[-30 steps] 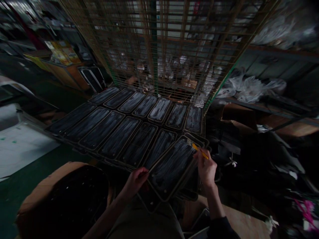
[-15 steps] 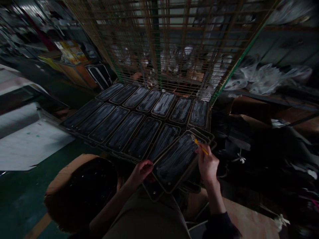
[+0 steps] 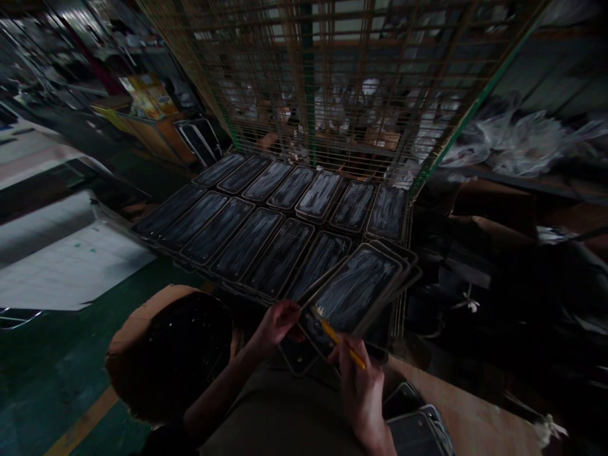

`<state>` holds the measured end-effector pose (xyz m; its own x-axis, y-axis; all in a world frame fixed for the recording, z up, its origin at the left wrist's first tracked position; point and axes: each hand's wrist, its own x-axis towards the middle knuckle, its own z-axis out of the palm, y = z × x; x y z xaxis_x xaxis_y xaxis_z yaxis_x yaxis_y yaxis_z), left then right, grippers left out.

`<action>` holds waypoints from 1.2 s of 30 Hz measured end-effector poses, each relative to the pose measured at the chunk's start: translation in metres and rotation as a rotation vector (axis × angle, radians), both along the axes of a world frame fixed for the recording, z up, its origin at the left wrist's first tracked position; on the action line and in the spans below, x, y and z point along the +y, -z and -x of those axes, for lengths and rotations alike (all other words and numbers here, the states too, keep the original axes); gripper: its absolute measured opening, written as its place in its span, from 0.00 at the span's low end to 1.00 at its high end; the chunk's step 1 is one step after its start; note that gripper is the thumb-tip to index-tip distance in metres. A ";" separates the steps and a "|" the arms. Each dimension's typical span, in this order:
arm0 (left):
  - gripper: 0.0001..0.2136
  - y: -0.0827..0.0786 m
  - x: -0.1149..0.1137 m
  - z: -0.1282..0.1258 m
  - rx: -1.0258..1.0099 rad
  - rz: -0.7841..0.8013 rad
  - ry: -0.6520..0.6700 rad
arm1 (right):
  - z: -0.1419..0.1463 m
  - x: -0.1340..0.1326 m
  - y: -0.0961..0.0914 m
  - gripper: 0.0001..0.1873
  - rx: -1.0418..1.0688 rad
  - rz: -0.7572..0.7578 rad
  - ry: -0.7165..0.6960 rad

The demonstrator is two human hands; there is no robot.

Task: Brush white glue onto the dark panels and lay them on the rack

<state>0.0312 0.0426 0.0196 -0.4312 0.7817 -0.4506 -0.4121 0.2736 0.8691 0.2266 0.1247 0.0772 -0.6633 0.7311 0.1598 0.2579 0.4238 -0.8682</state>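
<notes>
No writing, label, brand, number or sign can be read anywhere. The yellow printed packaging [image 3: 145, 95] far up and left of the hands is too blurred and dim to show letters, and the dark trays [image 3: 247, 240] ahead carry only white smears.

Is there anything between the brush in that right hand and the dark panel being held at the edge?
Nothing visible. The brush in the right hand has its tip at the near end of the panel, whose corner the left hand holds.
</notes>
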 end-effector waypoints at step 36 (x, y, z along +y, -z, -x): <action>0.21 -0.017 0.007 0.013 -0.274 -0.060 0.141 | -0.019 0.055 -0.017 0.22 -0.044 -0.256 0.725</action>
<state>0.0186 0.0496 0.0370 -0.1855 0.8540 -0.4861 -0.5949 0.2961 0.7472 0.2456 0.1795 0.0947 -0.0419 0.9291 0.3674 0.5798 0.3221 -0.7484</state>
